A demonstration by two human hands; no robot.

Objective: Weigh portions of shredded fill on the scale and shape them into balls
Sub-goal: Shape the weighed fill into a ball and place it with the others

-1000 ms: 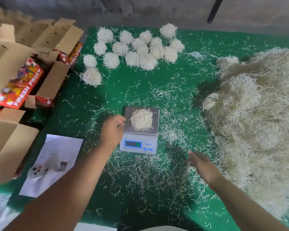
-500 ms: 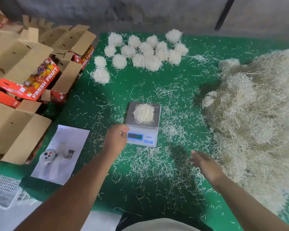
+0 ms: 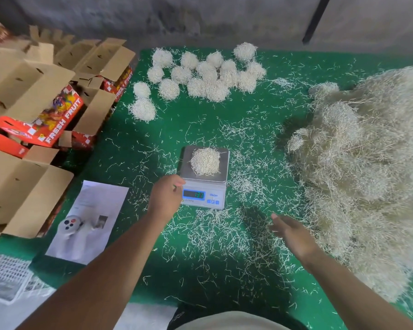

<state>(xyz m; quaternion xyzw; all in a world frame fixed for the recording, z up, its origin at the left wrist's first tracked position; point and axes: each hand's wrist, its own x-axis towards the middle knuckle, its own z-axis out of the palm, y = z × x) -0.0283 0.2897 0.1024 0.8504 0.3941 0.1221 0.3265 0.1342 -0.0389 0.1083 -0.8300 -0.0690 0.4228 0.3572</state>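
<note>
A small digital scale (image 3: 218,197) stands mid-table on the green mat (image 3: 248,120), its display lit. A loose rounded portion of shredded fill (image 3: 205,161) lies on its steel pan. My left hand (image 3: 165,196) hovers at the scale's front left corner with fingers curled against the thumb; no shreds show in it. My right hand (image 3: 289,231) is open, fingers straight, just above the scattered shreds in front of the scale to the right. A big pile of shredded fill (image 3: 358,175) fills the right side. Several finished balls (image 3: 208,75) cluster at the back.
Open cardboard fruit boxes (image 3: 34,91) are stacked along the left edge. A printed sheet (image 3: 91,220) lies at the front left, with a white plastic basket (image 3: 5,275) beyond the mat's corner. Loose shreds litter the mat around the scale.
My left hand has drawn back from the pan's left edge to the scale's front left corner. My right hand has barely moved. The view has shifted slightly.
</note>
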